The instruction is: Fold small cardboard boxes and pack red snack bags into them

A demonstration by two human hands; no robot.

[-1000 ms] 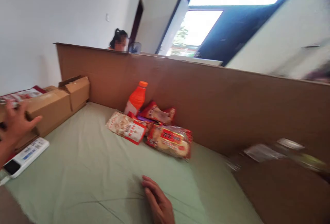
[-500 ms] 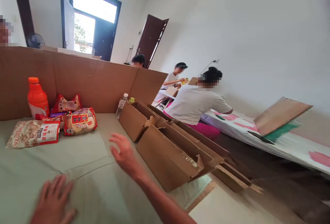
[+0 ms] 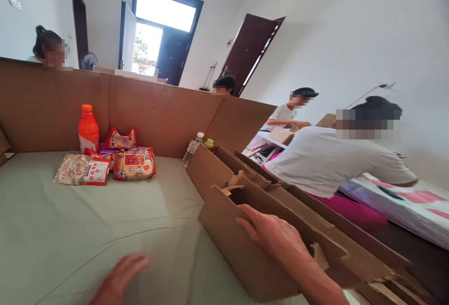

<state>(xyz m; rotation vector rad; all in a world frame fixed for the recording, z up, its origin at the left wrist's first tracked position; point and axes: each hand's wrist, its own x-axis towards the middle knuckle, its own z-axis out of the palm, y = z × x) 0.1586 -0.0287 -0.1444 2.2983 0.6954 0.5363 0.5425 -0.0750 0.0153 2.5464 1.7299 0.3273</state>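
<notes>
My right hand [image 3: 271, 232] lies over the upper edge of the near cardboard box [image 3: 242, 249]. Its thumb side is against the outer wall; the other fingers reach over the rim and are partly hidden. Low above the pale green cloth [image 3: 168, 249], my left hand [image 3: 122, 272] is seen edge-on and a little blurred, its fingers stretched out and nothing in it. Farther off on the cloth are a red-and-white snack bag [image 3: 82, 169], a red packet of round crackers [image 3: 135, 163], another red packet [image 3: 121, 138] and an orange bottle [image 3: 88, 129].
A tall cardboard screen [image 3: 157, 113] borders the far side. More open cardboard boxes [image 3: 210, 167] line the right edge, with a clear bottle [image 3: 192, 149] behind. A person in a white shirt [image 3: 308, 160] sits close on the right; other people are beyond.
My right hand has moved from above the cloth onto the near box's rim. My left hand has turned edge-on and moved right. The view has swung left.
</notes>
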